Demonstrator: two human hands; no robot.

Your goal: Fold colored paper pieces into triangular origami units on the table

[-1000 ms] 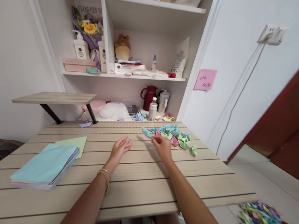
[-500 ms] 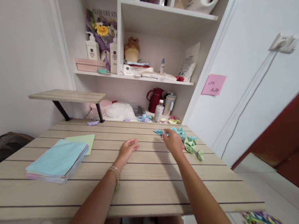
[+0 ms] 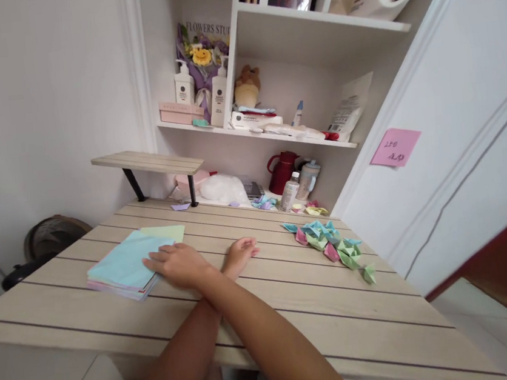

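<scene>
My right arm crosses over my left arm. My right hand [image 3: 177, 266] reaches to the left, its fingers stretched out over the right edge of a stack of coloured paper sheets [image 3: 122, 263] with a light blue sheet on top. It appears to touch the top sheet; any grip on it is not visible. A light green sheet [image 3: 171, 231] sticks out behind the stack. My left hand [image 3: 241, 257] rests on the table with fingers loosely apart and nothing in them. Folded paper pieces in blue, green and pink [image 3: 347, 252] lie grouped at the table's right side.
The slatted wooden table [image 3: 276, 309] carries a small raised shelf [image 3: 149, 160] at back left. Behind it stand a clear bottle [image 3: 289, 193], a red jug [image 3: 283, 173] and a tumbler [image 3: 308, 179]. A purple folded paper [image 3: 181, 207] lies by the shelf leg.
My right hand has left the folded paper pieces and swung left across my left arm to the paper stack. A pink folded piece now shows among the others. The view has shifted left.
</scene>
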